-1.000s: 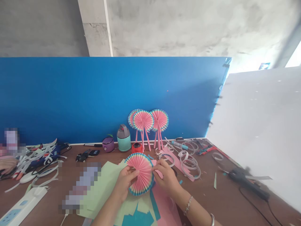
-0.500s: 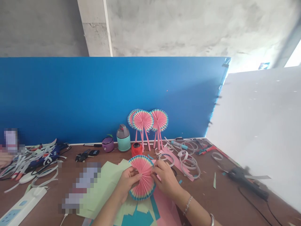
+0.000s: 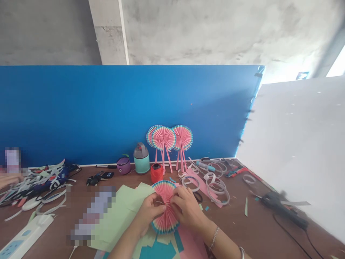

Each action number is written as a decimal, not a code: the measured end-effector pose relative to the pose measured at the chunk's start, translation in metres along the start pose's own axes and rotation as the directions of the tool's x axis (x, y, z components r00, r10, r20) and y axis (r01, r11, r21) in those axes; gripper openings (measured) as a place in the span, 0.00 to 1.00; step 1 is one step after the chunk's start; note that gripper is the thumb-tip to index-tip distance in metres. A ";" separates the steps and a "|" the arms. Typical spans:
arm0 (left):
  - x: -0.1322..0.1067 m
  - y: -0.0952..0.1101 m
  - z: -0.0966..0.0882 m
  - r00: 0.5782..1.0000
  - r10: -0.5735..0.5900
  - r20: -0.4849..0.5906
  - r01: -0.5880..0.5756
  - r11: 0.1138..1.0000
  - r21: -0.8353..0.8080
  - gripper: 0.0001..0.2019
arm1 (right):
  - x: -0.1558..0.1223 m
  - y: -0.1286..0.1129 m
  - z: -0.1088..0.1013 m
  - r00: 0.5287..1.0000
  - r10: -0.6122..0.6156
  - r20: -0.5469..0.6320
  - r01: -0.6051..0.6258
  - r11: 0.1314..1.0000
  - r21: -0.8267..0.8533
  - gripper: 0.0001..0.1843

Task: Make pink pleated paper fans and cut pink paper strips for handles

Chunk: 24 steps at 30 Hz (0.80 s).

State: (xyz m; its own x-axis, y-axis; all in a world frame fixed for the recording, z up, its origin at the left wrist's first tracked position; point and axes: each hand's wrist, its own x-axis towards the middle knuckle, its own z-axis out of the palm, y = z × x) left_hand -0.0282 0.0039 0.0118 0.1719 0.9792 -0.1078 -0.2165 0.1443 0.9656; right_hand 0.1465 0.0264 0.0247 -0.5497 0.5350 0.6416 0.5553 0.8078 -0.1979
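Observation:
A pleated paper fan [image 3: 165, 220], pink with a blue and yellow rim, is spread into an upper and a lower half pinched in at the middle. My left hand [image 3: 148, 212] grips its left side near the centre, thumb on top. The fingers of my right hand [image 3: 185, 205] are closed on the fan's right side by the centre; their tips are partly hidden. Beneath lie green paper sheets [image 3: 113, 219], teal paper pieces [image 3: 157, 250] and a pink sheet [image 3: 192, 242]. Finished-looking pink fans [image 3: 164, 137] with stick handles lean against the blue panel behind.
A red spool [image 3: 156, 174], a teal and grey bottle [image 3: 141, 160] and a purple cup [image 3: 123, 165] stand at the back. White tape rings [image 3: 217, 190] and a glue gun [image 3: 285, 208] lie right. A power strip [image 3: 25, 235] and tangled strips [image 3: 45, 178] are left, near another person's hand [image 3: 9, 180].
The fan has shifted slightly down and right, and its middle is now pinched narrower. My right hand's fingers have moved in toward the centre. The other person's hand moved slightly.

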 end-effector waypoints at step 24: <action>0.002 0.002 0.008 0.994 0.090 -0.062 -0.075 0.975 0.210 0.10 | -0.001 -0.004 0.007 0.999 -0.038 -0.015 0.038 0.998 -0.040 0.09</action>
State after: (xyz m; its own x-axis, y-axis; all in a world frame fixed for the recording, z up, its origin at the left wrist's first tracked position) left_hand -0.0203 0.0050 0.0151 0.0922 0.9951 -0.0350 -0.0222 0.0372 0.9991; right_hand 0.1403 0.0242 0.0197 -0.5614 0.5000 0.6594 0.5585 0.8169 -0.1439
